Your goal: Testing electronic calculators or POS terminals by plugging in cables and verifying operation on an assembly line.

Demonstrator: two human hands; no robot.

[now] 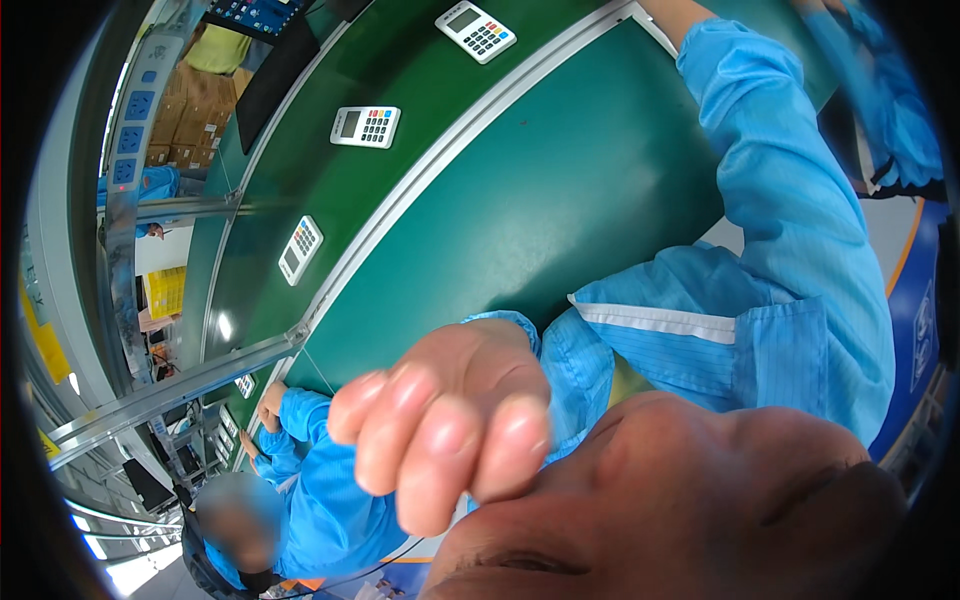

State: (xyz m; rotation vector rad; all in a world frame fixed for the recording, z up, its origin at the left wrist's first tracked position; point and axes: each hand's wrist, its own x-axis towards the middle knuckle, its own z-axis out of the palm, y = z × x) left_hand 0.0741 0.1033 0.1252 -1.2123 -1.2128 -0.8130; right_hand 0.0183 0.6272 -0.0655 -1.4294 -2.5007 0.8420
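My left hand point(445, 425) is raised close to the camera, in front of the green work surface. Its fingers are curled in loosely, and I see nothing held in them. The blue sleeve cuff sits at its wrist. My right arm, in a blue sleeve, stretches toward the far right edge of the bench. Only the wrist of my right hand point(672, 14) shows at the top border; the fingers are out of the picture. Across the metal rail from me lie three white card terminals with keypads: one far back point(476, 31), one midway point(365, 127) and one nearer the left point(300, 250).
A green bench top point(560, 180) is bordered by a metal rail point(440, 150). At lower left a co-worker in blue point(340, 500) reaches toward the bench. A metal crossbar point(180, 390) and a socket strip point(133, 140) stand left. Another blue sleeve point(890, 110) shows far right.
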